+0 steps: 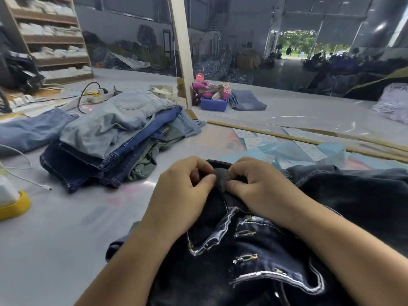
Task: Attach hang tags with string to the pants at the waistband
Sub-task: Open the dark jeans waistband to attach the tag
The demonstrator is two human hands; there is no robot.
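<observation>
Jeans point(254, 250) lie on the table in front of you, and your left hand point(185, 186) and right hand point(256, 184) both pinch the waistband point(221, 173). Hold that fold taut and steady (no tag or string shows yet) so the string can pass cleanly.

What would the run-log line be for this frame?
stage: working at waistband | left hand: pinching dark jeans | right hand: pinching same fold | hang tag: not visible | jeans stack: left

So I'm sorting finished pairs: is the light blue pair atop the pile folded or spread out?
Folded. The light blue jeans lie doubled over, back pocket up, atop the pile.
</observation>
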